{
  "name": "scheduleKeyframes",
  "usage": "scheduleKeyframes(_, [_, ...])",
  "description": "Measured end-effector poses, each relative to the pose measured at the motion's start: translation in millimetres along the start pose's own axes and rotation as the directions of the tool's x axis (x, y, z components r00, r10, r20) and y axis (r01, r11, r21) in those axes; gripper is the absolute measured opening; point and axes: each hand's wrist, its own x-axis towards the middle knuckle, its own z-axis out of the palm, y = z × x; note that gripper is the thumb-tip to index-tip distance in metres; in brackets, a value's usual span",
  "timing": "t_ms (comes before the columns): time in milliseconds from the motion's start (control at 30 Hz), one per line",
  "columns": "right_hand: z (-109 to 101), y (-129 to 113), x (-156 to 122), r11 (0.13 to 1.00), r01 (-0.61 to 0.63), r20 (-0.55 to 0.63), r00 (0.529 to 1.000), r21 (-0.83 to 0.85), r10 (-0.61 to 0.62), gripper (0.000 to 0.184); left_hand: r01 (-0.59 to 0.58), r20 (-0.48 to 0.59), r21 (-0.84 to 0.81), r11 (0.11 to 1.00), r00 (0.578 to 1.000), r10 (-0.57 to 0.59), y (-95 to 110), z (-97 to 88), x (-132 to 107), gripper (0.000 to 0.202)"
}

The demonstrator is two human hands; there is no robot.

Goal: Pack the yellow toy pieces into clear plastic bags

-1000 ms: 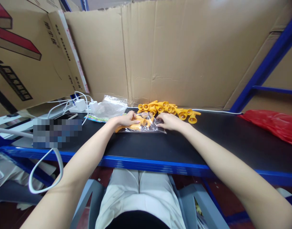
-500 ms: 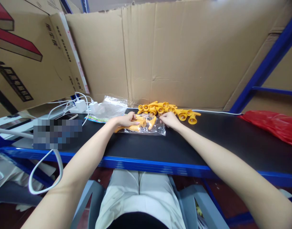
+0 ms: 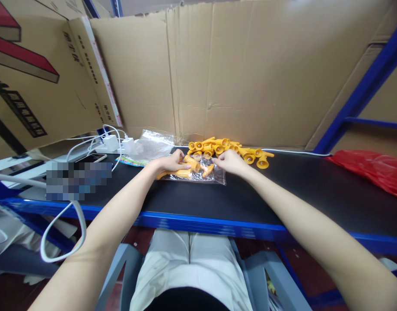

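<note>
A clear plastic bag (image 3: pixel 219 176) lies on the black table top with several yellow-orange horn-shaped plastic pieces (image 3: pixel 184 173) inside. My left hand (image 3: pixel 172 162) is closed over the bag's left part, thumb on top, gripping it together with the pieces under it. At the bag's right end, the fingers of my right hand (image 3: pixel 230 162) are pinched together on the film at its edge. One small yellow piece (image 3: pixel 208 171) lies inside the bag near those fingers. Just behind my hands is a pile of loose yellow horn-shaped pieces (image 3: pixel 262 162), partly hidden by my right hand.
Another clear plastic bag (image 3: pixel 156 142) lies behind my left hand. Farther left are a white power strip with plugs (image 3: pixel 111 143), cables and a phone (image 3: pixel 93 158). A red plastic bag (image 3: pixel 370 170) lies at the right. Cardboard (image 3: pixel 256 77) walls off the back; a blue rail (image 3: pixel 211 222) edges the front.
The small piece at the bag's right end has tipped flatter and lower. My right hand has shifted slightly left, while my left hand stays nearly in place.
</note>
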Motion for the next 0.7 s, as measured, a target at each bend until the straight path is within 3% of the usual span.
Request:
scheduleKeyframes(133, [16,-5,-3,0.996,0.084,0.062,0.995,-0.039,-0.082,0.028,0.081,-0.007,-0.066,0.995,0.997,-0.081,0,-2.8,-2,0.075])
scheduleKeyframes(267, [26,0,-1,0.99,0.144,0.086,0.986,-0.006,-0.143,0.032,0.108,-0.07,-0.199,0.974,0.99,-0.124,-6,-1.4,3,0.062])
scheduleKeyframes(467, [25,0,-1,0.985,0.14,0.099,0.984,0.104,-0.15,0.032,0.08,-0.179,-0.272,0.959,0.975,-0.132,-12,1.6,10,0.049])
scheduleKeyframes(700, [23,-4,-5,0.927,-0.049,0.194,0.981,0.372,-0.026,0.03,0.042,-0.208,-0.285,0.958,0.973,-0.105,-7,1.0,8,0.043])
